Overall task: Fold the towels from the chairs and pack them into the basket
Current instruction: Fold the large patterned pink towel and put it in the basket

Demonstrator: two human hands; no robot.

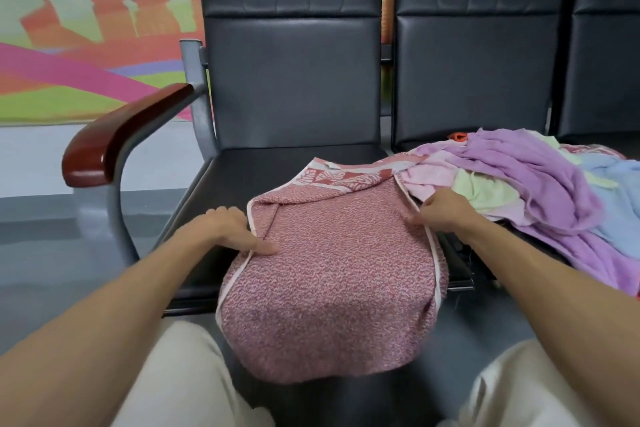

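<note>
A pink-and-red patterned towel (pixel 332 274) lies on the black chair seat (pixel 242 170), its near end hanging over the front edge towards my knees. My left hand (pixel 225 229) pinches the towel's white-trimmed left edge, thumb on top. My right hand (pixel 441 210) pinches the right edge. A heap of loose towels (pixel 540 184), purple, pale pink, light green and light blue, covers the seat to the right. No basket is in view.
A wooden armrest (pixel 121 139) on a grey metal frame stands at the left of the seat. Black chair backs (pixel 294 73) rise behind the seats. A small orange thing (pixel 459 137) pokes out behind the heap. Grey floor and a colourful wall mural lie to the left.
</note>
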